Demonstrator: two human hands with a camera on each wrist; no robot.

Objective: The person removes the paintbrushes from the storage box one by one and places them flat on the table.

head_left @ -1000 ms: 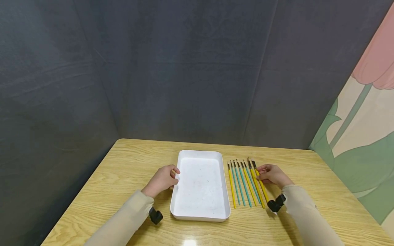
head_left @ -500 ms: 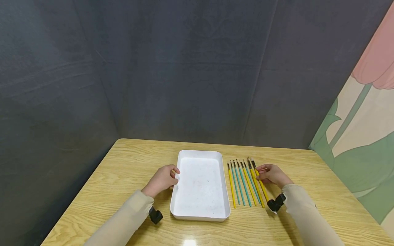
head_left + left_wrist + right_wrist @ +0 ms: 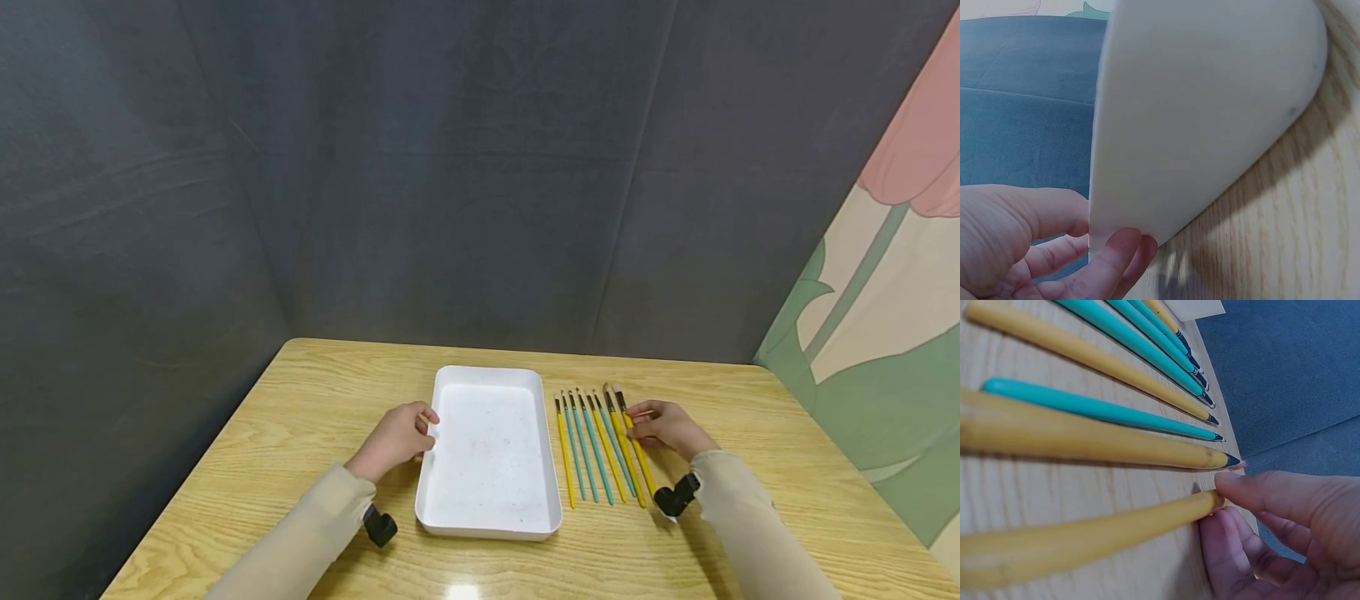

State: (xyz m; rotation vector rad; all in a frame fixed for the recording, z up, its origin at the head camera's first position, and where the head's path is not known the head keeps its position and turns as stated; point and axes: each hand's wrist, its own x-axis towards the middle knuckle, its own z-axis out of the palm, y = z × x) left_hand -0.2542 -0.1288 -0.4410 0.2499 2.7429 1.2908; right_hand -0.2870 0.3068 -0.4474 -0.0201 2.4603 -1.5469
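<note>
A shallow white tray (image 3: pixel 487 458) lies on the table, and nothing sits in it. My left hand (image 3: pixel 397 435) pinches the tray's left wall, thumb at the rim and fingertips low on the outer side (image 3: pixel 1197 112) in the left wrist view. To the tray's right, several paintbrushes lie side by side with bristles pointing away. My right hand (image 3: pixel 671 429) pinches the rightmost one, a yellow paintbrush (image 3: pixel 642 467), between thumb and fingers near its bristle end. That end is hidden by the fingers in the right wrist view, where the yellow handle (image 3: pixel 1104 531) runs off left.
Beside the held brush lies another thick yellow paintbrush (image 3: pixel 1097 439). Thinner turquoise paintbrushes (image 3: pixel 588 458) and yellow ones fill the row up to the tray. The wooden table (image 3: pixel 337 375) ends at a dark curtain (image 3: pixel 450 208); a painted wall (image 3: pixel 885 358) stands at right.
</note>
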